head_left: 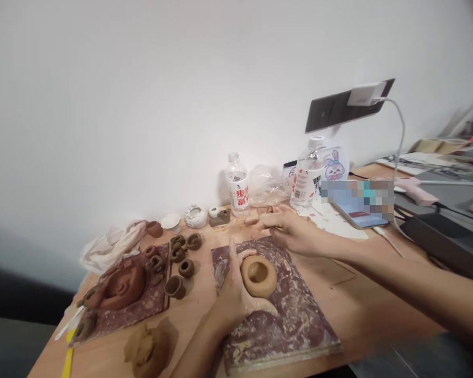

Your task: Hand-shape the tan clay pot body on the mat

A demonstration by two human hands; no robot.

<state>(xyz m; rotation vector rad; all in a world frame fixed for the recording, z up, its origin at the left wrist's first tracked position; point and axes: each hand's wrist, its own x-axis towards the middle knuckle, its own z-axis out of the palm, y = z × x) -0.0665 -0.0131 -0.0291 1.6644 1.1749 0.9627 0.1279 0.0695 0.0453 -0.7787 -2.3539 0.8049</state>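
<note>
A round tan clay pot [268, 286] with a thick inward-curving rim and a round opening stands on a marbled dark red board [284, 328]. My left hand [236, 291] cups it from the left, thumb along its near side and fingers around its far left side. Beyond the board's far edge, my right hand [281, 227] reaches left over the wooden table with its fingers stretched out. Nothing shows in it, though the fingertips are slightly blurred. Close to my left forearm sits a rough lump of tan clay [145, 349].
Several small brown clay pots [186, 268] stand left of the board. A second board [142, 310] carries a reddish clay piece [122, 286]. Two water bottles [238, 189] and a plastic bag [266, 184] line the wall. At right lie a phone [357, 210] and cables.
</note>
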